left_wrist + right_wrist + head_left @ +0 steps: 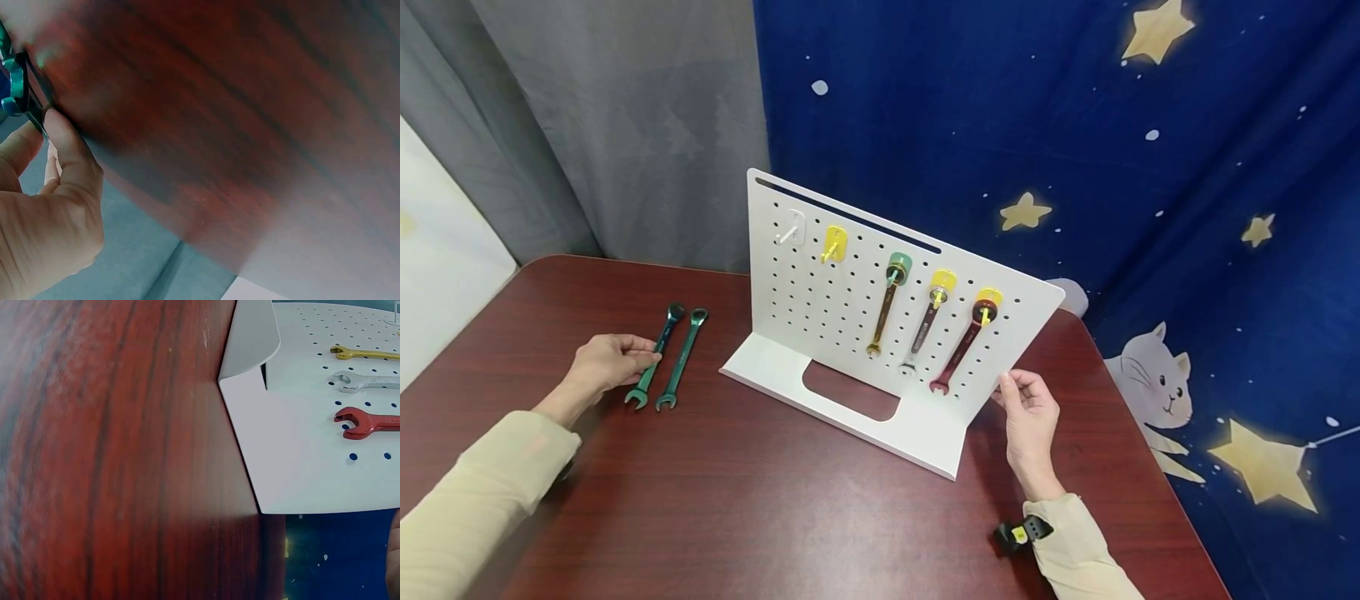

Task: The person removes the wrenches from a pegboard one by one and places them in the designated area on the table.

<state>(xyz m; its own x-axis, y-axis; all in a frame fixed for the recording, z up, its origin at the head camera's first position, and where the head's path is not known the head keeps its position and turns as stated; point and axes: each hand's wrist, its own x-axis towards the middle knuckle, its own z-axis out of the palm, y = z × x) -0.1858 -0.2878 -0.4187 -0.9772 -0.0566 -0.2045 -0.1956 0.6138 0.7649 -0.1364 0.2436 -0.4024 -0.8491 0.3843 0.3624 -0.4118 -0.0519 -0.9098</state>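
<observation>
My left hand [610, 365] pinches the shaft of a blue-green combination wrench [643, 384] at the left of the table. In the left wrist view, its open end [17, 84] juts past the thumb and fingers. A second green wrench [682, 360] lies just right of it. With the thumb in front, my right hand [1032, 417] grips the right edge of a white pegboard stand [842, 304]. Gold [884, 321], silver [922, 333] and red [962, 352] wrenches hang on its hooks. The right wrist view catches only a sliver of that hand.
A white hook [792, 230] and a yellow hook [833, 247] at the board's upper left carry nothing. The stand's base has a cutout and sits on the dark red table [760, 500]. Grey and blue star-patterned curtains [910, 108] hang behind.
</observation>
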